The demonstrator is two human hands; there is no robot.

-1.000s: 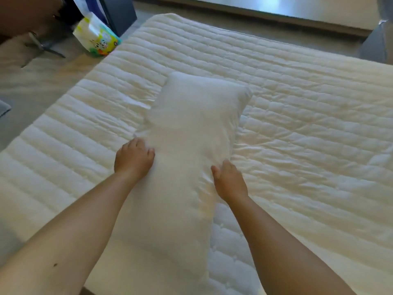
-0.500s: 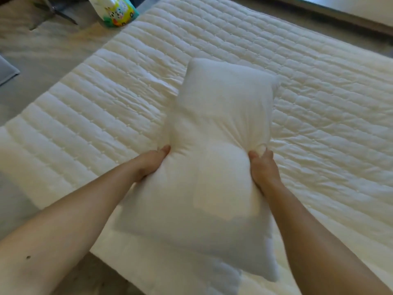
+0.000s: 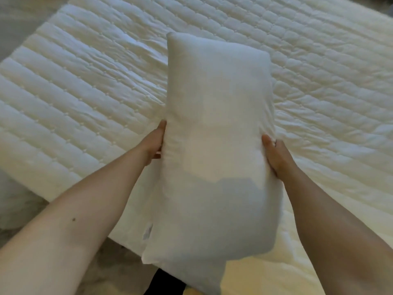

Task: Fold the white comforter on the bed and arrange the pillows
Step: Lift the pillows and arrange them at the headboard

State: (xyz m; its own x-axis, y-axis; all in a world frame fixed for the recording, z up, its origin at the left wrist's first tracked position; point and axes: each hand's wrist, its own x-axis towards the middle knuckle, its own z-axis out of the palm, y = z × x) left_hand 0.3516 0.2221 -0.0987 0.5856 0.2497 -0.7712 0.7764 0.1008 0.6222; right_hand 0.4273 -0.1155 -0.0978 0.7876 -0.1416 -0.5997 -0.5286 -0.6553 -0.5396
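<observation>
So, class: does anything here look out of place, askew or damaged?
Nothing looks damaged. The white pillow is gripped at its sides by the left hand and right hand, above a wrinkled quilted bed cover.

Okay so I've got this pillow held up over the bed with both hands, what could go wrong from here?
The left hand and right hand only pinch the pillow at its side edges, so the soft filling may sag and slip free. A second pillow lies underneath near the quilted bed cover's edge; setting this one down could nudge it off.
</observation>
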